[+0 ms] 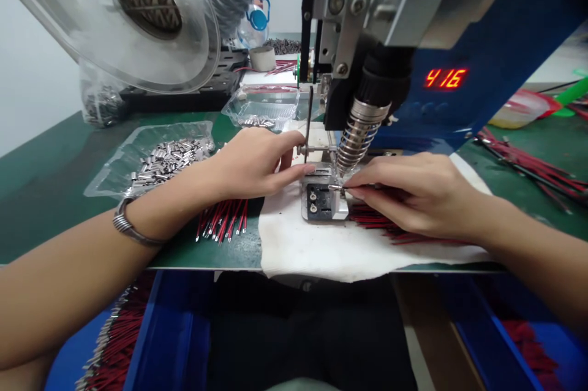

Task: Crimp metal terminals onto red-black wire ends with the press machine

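My right hand [413,192] pinches a thin dark wire [370,186] between thumb and fingers. The wire's silvery end [337,187] lies over a small metal fixture [316,213], just below the spring-wrapped soldering head [361,133]. On the fixture's left side is my left hand [257,161]. Its thumb rests at the fixture's upper edge, the index finger reaches a small metal rod above, and a gap shows between them. Under my right hand lies a bundle of red and black wires [386,228]. More wires with silvery tips [225,219] lie below my left wrist.
A clear tray [105,173] of small metal sleeves sits left, below a fume hood [193,66]. The blue machine [459,115] displays 416. White cloth [303,250] covers the green table [50,152] under the fixture. Blue bins [160,330] with wires stand below the edge.
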The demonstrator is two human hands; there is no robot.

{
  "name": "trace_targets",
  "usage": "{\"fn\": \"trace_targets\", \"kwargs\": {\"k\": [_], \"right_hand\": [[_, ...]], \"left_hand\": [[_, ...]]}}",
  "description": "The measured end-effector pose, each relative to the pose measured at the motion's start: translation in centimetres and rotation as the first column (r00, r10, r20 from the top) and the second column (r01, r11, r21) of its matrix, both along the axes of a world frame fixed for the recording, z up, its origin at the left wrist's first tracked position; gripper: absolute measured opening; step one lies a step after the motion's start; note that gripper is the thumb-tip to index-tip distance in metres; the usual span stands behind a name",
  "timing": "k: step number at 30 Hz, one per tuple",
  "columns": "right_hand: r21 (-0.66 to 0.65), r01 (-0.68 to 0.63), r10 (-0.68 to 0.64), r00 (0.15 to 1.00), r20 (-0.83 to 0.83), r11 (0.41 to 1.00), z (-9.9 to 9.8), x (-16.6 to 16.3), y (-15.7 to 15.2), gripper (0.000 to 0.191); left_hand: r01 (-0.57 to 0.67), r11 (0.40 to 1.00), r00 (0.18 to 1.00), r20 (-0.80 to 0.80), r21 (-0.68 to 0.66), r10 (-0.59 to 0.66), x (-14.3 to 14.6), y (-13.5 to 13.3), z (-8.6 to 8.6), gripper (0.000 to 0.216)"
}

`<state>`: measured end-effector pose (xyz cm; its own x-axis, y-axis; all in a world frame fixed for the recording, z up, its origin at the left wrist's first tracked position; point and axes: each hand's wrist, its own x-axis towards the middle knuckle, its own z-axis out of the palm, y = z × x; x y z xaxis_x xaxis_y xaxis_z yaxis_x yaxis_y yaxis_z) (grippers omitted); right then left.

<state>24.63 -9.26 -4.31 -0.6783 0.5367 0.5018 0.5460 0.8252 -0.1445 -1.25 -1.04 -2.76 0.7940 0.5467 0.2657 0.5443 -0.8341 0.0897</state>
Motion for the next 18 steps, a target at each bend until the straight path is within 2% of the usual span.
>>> {"fn": "trace_targets", "kwargs": {"k": [7,14,18], "right_hand": [[-0.026,0.011,-0.011,1.0,0.006,1.0,0.0,0.25,0.16,0.013],[0.007,-0.042,0.042,0.998,0.042,0.999,-0.23,0.6,0.64,0.012],[0.027,-0.026,0.024,0.999,0.04,0.999,-0.2,0.35,0.52,0.013]], "left_hand": [[0.001,1.0,1.0,-0.014,-0.026,-0.002,-0.15,-0.06,-0.18,0.038],[-0.03,1.0,1.0,-0.006,-0.007,0.03,-0.08,-0.25,-0.16,0.041],[-0.009,1.0,1.0,0.009,0.012,0.008,-0.13,-0.24,-0.14,0.04]]}}
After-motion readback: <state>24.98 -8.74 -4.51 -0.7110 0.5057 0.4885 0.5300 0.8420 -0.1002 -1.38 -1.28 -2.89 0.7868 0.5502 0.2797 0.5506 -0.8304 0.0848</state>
